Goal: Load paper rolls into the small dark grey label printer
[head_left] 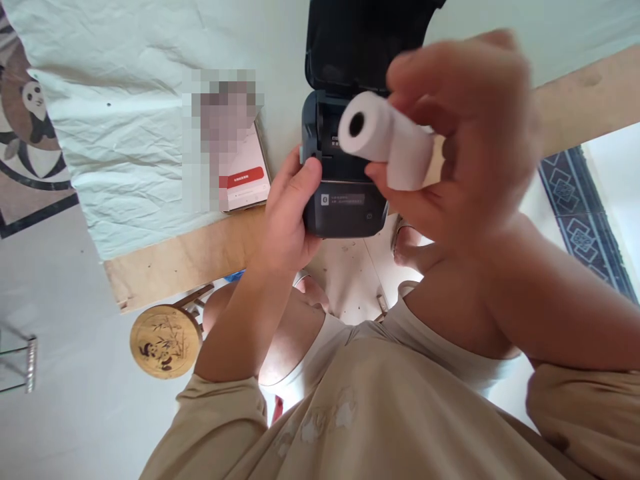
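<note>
My left hand (295,203) grips the left side of a small black receipt printer (345,217), its thumb on the casing's edge. The printer's lid (360,47) is swung up, and a dark paper bay shows inside with a small label. In my right hand (465,133), between thumb and fingers, is a white roll of thermal paper (367,123). The roll is tilted above the right part of the bay, apart from it as far as I can see, with its dark core facing left. A loose end of paper hangs from it. Motion blurs part of my right hand.
A phone (245,167) with a red button on its screen lies left of the printer, partly pixelated. Pale cloth (135,133) covers the table, whose wooden edge (190,250) runs along the front. A round wooden stool (167,341) stands below at left.
</note>
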A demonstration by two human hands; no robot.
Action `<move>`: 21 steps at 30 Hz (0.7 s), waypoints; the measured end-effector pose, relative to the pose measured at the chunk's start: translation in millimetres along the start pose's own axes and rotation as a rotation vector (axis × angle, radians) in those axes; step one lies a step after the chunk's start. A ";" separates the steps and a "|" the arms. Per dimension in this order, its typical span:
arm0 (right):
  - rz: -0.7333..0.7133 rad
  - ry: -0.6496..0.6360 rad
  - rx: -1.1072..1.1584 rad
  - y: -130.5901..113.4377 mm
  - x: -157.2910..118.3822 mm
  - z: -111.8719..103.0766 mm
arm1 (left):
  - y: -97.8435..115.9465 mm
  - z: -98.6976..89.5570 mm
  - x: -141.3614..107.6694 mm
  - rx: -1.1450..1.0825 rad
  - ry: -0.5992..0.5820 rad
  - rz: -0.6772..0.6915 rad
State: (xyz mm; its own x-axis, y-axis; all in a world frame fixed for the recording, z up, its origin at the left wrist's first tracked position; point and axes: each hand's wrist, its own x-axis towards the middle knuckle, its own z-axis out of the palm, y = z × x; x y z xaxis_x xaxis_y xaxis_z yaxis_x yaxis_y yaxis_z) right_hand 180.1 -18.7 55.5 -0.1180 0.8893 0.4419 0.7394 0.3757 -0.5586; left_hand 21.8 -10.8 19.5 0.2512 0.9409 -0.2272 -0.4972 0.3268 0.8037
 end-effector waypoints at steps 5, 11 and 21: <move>-0.131 0.055 -0.195 6.1 9.5 10.3 | 4.2 -2.1 -1.9 0.065 -0.021 0.007; -0.268 0.086 -0.042 11.7 8.6 10.1 | 5.4 -5.4 -2.2 0.024 -0.064 -0.007; -0.565 0.008 0.057 2.5 -6.8 6.6 | 5.2 -10.3 -2.6 -0.046 -0.091 0.029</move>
State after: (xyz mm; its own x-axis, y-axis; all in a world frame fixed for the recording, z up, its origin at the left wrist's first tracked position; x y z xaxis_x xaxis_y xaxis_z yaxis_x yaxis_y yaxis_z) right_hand 178.3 -22.1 46.6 -0.4797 0.5440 0.6885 0.5258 0.8064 -0.2708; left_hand 10.0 -10.7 18.5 0.3099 0.9386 -0.1514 -0.5427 0.3054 0.7825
